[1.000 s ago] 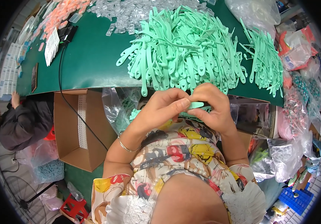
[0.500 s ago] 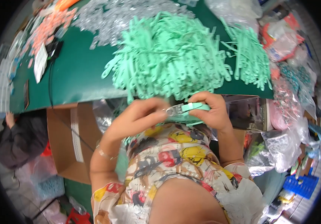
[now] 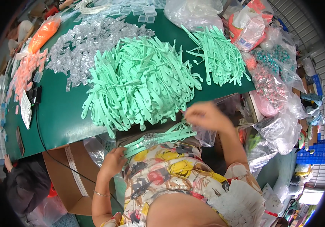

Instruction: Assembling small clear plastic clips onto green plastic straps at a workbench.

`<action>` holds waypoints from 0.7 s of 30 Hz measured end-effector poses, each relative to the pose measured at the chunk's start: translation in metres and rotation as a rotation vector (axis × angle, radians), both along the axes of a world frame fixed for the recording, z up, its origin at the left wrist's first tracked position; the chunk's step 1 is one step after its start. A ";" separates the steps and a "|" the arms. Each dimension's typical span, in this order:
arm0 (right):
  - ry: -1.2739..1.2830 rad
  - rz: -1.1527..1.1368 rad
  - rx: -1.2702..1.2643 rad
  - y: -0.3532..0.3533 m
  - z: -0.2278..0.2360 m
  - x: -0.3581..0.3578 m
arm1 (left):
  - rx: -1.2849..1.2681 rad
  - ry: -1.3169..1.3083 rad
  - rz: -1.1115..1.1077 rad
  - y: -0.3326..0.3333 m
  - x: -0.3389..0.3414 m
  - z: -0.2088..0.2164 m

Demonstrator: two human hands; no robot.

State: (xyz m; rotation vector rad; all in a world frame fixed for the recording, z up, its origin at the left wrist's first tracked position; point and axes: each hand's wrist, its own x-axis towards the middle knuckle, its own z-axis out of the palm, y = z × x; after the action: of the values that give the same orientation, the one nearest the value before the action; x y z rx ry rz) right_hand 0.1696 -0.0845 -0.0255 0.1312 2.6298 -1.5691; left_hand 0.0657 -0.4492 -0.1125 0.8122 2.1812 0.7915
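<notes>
My left hand (image 3: pixel 113 162) is low by my lap, its fingers closed at the left end of several mint-green plastic straps (image 3: pixel 132 148). These straps lie across my lap below the table edge, with clear plastic buckles (image 3: pixel 149 140) at their middle. My right hand (image 3: pixel 207 115), blurred by motion, hovers at the table's front edge beyond the right end of the straps. Its fingers curl inward, and whether they hold anything cannot be made out. Just ahead, a big heap of mint-green straps (image 3: pixel 143 83) covers the table's middle.
A smaller strap pile (image 3: pixel 223 56) lies to the right on the green table (image 3: pixel 62 113). Clear buckles (image 3: pixel 90 45) spread behind, with orange pieces (image 3: pixel 28 73) at left. A cardboard box (image 3: pixel 62 181) stands below; plastic bags (image 3: pixel 272 90) crowd the right. Another person's dark sleeve (image 3: pixel 26 185) shows at lower left.
My hands were together on a mint-green strap with a clear buckle. Now they are apart, the left lower by the lap straps, the right near the table edge. The view has shifted.
</notes>
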 end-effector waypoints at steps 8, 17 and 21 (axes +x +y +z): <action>0.246 -0.643 1.106 0.150 -0.006 -0.121 | 0.043 0.277 -0.135 0.020 -0.004 0.052; 0.239 -0.660 0.616 0.215 -0.011 -0.125 | 0.547 0.330 0.442 0.049 -0.089 0.114; 0.369 -0.628 -0.388 0.192 0.028 -0.114 | 0.364 0.530 0.478 0.071 -0.135 0.102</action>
State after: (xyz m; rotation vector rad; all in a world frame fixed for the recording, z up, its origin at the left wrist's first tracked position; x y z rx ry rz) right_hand 0.0551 0.1072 0.0020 0.7718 2.6081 -2.4814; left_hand -0.0693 -0.3784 -0.0108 0.7372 2.8082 1.3638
